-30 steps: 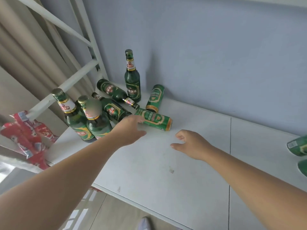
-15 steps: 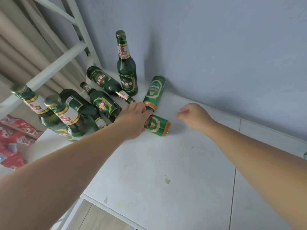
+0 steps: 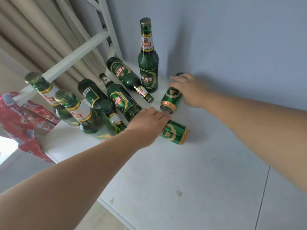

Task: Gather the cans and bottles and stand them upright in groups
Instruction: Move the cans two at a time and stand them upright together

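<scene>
Green: 6 bottles (image 3: 148, 63), 2 cans | L hand (image 3: 147, 120) on near can (image 3: 176, 134) | R hand (image 3: 191, 88) on far can (image 3: 171, 98)

- Bottles (image 3: 148, 63): glossy green glass, gold metal caps, smooth paper-like labels.
- Cans (image 3: 176, 132): shiny green metal, gold bands; one bare silvery end (image 3: 166, 108).
- Tabletop (image 3: 191, 171): matt white, smooth, scuffed and stained in spots.
- Wall (image 3: 232, 39): matt blue-grey paint.
- Curtain (image 3: 33, 30): beige cloth in folds.
- Frame (image 3: 74, 55): smooth, white-painted.
- Red packaging (image 3: 33, 117): glossy.
</scene>
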{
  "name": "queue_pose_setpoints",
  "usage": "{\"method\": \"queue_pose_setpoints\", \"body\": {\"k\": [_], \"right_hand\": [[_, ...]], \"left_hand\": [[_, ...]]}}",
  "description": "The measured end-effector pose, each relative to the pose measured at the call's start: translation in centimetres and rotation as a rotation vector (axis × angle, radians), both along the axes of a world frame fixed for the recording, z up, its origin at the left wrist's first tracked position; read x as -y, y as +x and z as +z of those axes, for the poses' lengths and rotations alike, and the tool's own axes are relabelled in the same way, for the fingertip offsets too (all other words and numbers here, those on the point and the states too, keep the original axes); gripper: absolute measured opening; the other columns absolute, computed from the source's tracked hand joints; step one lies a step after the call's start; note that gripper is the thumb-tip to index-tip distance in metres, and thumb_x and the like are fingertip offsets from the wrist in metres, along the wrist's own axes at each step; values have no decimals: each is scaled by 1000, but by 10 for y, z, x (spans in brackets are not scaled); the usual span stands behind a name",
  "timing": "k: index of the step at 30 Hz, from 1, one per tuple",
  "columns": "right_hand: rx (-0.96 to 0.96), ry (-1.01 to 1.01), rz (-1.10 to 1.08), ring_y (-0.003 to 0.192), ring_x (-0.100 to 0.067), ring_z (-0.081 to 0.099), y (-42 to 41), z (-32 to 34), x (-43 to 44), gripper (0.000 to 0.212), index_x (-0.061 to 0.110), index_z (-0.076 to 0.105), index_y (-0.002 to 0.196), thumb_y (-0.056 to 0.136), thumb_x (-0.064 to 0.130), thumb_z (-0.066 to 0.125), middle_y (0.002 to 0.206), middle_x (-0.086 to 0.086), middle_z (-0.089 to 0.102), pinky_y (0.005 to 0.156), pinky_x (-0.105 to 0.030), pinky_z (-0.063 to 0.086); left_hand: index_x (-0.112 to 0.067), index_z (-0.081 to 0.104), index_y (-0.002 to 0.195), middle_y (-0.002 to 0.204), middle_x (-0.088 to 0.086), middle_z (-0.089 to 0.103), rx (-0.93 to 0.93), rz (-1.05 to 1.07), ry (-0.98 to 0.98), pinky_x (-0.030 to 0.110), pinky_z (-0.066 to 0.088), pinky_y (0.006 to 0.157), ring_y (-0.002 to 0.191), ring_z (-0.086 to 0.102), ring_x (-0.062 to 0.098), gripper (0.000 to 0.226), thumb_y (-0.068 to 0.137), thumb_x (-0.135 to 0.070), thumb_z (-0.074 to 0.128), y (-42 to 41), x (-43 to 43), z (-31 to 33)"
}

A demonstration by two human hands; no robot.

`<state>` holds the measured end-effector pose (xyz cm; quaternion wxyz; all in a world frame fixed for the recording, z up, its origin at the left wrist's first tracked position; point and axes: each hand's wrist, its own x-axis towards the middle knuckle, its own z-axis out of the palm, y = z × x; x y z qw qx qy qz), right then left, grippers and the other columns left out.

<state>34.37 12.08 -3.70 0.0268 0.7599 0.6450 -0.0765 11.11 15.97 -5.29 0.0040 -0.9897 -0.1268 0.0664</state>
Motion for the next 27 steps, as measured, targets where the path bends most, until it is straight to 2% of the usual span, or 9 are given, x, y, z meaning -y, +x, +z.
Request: {"method": "queue_pose_setpoints", "body": {"k": [2,4,7,9,13,17,20,23,27], "right_hand": [[99,-96,140,144,-33,34,8,5,-10,70,23,46,151,87,0,61,160,0,41,110,-51,41],[188,-149,219,136,-31,41,12,12,-19,69,26,46,151,88,6,64,150,-3,48,106,-47,42],[268,-193,235,125,-32,45,13,18,-27,66,27,52,145,83,22,76,130,-10,48,99,-44,43],[249,-208,214,119,-30,48,16,17,-28,70,21,55,137,75,32,85,126,-9,51,91,-40,45],[117,-299,80,90,-26,57,19,13,-23,69,15,50,119,71,47,88,108,-6,64,69,-34,43],[45,-397,-77,82,-23,65,17,16,-12,65,16,62,110,74,67,77,91,-1,67,66,-32,51],[-169,-374,-277,77,-22,66,20,11,3,62,13,66,103,75,66,78,87,-2,68,63,-30,48],[-302,-247,-439,84,-24,65,25,9,27,62,15,62,107,73,64,81,98,-5,68,69,-32,50],[-513,-35,-615,93,-24,67,26,14,63,55,14,65,111,75,49,86,101,-2,69,74,-31,48]], "left_hand": [[-25,37,147,145,-4,51,8,13,-2,40,38,106,123,46,24,66,90,-29,69,-1,1,-1],[-24,39,146,145,-3,52,15,18,-13,42,40,106,124,47,25,65,89,-32,69,-1,1,0],[-24,41,144,140,-4,54,-30,18,-4,42,43,101,120,49,25,63,89,-35,71,2,1,5],[-24,40,144,137,-3,55,-78,16,15,41,47,96,116,51,25,66,88,-37,72,7,0,8],[-22,41,143,131,-1,55,-181,-1,36,40,52,80,105,54,25,65,89,-38,71,15,-1,15],[-18,42,141,124,1,53,-251,23,-2,39,51,70,99,56,26,61,90,-39,69,20,2,20],[-18,44,140,121,1,54,-252,22,2,38,47,67,97,56,27,60,91,-44,67,18,3,22],[-19,46,137,117,0,54,-215,62,-42,37,47,67,94,57,25,60,90,-50,67,12,-1,26],[-26,52,130,113,-4,53,-49,307,-381,36,53,78,93,59,19,60,80,-50,75,-1,-4,34]]}}
